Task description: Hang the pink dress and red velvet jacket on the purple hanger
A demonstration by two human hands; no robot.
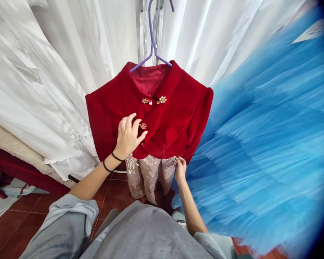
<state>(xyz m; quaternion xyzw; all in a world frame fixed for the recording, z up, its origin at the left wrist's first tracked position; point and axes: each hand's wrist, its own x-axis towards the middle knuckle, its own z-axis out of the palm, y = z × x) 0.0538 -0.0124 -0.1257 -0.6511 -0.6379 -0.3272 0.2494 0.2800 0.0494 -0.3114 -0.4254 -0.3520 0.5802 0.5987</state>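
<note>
Red velvet jacket hangs on purple hanger, between white drapes and blue tulle. Left hand lies on jacket front, fingers loosely spread, touching a beaded clasp. Right hand pinches the hem (sequinned skirt below).

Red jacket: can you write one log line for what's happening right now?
left hand: flat on red jacket by brooch button | right hand: pinching jacket hem | jacket: on purple hanger | beside: blue tulle
</note>
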